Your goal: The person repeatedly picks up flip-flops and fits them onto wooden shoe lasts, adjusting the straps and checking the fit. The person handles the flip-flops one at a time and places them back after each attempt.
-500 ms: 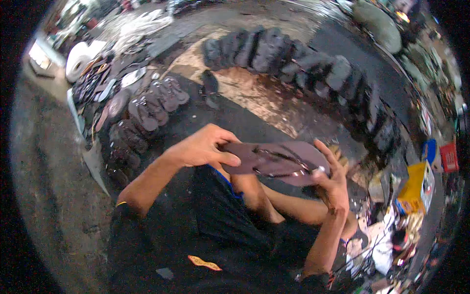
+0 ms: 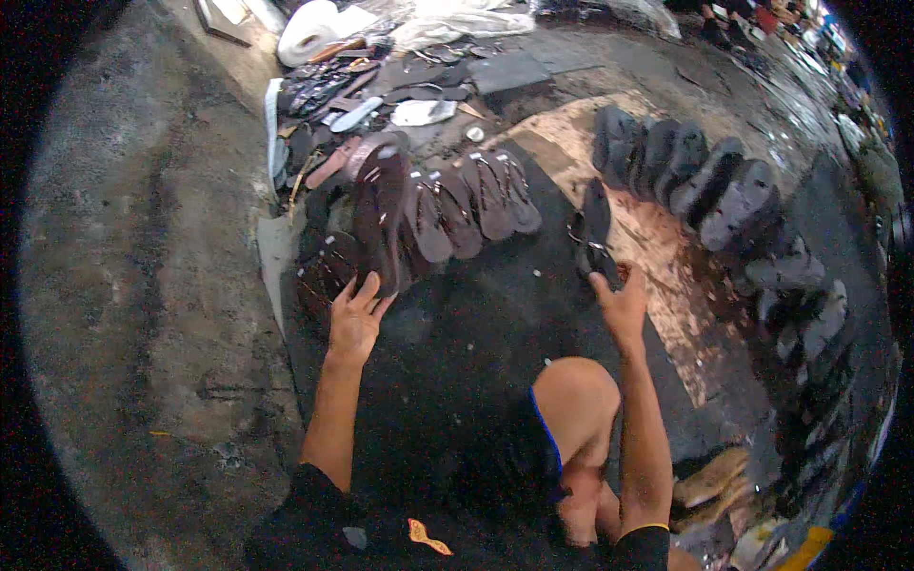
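Observation:
In the head view, my left hand (image 2: 357, 322) is at the near end of a dark brown flip-flop (image 2: 380, 205). Its fingers grip the sole's edge, and the flip-flop points away from me over the left row. My right hand (image 2: 622, 303) pinches the near end of a black flip-flop (image 2: 596, 224), which lies by the edge of the dark mat. Brown flip-flops (image 2: 427, 224) with dark straps lie side by side just right of the one in my left hand. More dark flip-flops (image 2: 328, 271) sit beside my left fingers, partly hidden.
A curved row of black flip-flops (image 2: 743, 205) runs along the right, past a tan, worn board (image 2: 657, 238). Loose soles and scraps (image 2: 357, 114) pile up at the far left near a white roll (image 2: 309, 33). My bent knee (image 2: 576, 395) rises between my arms.
My hands have moved apart and away from the lap, where both held one brown flip-flop. The left went to the left row, the right to a black flip-flop. The view turned rightward across the scene.

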{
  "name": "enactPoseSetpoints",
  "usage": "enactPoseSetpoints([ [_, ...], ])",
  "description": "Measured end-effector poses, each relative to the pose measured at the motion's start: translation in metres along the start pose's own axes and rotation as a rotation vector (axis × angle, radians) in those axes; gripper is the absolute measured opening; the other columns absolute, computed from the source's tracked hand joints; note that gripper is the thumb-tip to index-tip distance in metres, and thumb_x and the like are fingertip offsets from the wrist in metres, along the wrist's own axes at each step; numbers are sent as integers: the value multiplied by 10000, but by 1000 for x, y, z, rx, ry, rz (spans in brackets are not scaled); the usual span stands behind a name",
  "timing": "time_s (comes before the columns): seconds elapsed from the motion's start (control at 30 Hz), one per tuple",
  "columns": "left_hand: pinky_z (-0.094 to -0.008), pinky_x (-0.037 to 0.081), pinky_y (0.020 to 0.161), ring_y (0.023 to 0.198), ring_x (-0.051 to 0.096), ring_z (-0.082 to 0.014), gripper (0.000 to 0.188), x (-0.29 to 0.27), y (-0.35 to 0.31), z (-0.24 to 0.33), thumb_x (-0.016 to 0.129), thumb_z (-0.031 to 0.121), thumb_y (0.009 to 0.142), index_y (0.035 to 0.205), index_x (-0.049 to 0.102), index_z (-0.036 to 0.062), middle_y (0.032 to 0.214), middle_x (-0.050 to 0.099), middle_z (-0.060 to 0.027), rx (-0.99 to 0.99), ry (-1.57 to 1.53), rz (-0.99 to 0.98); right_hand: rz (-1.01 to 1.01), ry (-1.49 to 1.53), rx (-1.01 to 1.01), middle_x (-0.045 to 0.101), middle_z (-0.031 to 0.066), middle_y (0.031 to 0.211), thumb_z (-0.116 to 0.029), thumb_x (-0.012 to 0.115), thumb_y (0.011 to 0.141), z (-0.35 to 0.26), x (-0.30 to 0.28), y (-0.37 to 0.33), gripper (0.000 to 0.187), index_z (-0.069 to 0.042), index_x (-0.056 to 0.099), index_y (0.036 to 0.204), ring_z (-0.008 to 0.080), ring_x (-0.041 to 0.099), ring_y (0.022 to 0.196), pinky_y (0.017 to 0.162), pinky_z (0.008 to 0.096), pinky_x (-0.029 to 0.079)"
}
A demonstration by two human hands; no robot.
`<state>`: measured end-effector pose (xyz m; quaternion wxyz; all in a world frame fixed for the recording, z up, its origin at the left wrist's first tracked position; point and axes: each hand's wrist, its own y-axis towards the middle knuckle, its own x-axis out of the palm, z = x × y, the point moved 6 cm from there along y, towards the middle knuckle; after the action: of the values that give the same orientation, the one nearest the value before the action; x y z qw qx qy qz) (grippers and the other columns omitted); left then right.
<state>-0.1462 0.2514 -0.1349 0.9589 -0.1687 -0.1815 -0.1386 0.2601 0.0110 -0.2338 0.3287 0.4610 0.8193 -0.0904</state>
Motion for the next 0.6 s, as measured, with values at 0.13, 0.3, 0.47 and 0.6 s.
enactPoseSetpoints([
  [0.13,-466,586,1108,1221,676,-267,466,-93,37,-9,794,99,994,1406,590,20,1287,699,-95,67,-88,293,8,-307,-4,632,210,1318,-336,898,878,-14,42,8,687,-72,550,1408,422,613,1256,1041,479,503],
  [0.3,-486,563,1157,1253,652,-277,545,-101,88,-54,821,101,973,1440,556,7,1347,666,-113,-10,-201,283,136,32,129,662,215,1349,-251,666,1076,81,-5,5,413,37,607,1367,352,719,1052,862,450,604],
  [0.47,-449,508,1219,1425,518,-313,649,-70,96,-76,802,116,992,1530,477,-47,1505,552,-160,-47,-331,295,213,514,371,671,142,1224,-219,569,1132,134,-102,-87,369,53,606,1378,210,698,1020,776,376,619],
  [0.6,-482,357,1312,1510,458,-345,684,14,21,-91,713,152,1055,1623,380,-31,1593,495,-193,-239,-385,424,309,749,485,668,87,1322,-213,657,1095,90,-206,-196,429,-18,580,1470,227,653,1144,881,377,599],
])
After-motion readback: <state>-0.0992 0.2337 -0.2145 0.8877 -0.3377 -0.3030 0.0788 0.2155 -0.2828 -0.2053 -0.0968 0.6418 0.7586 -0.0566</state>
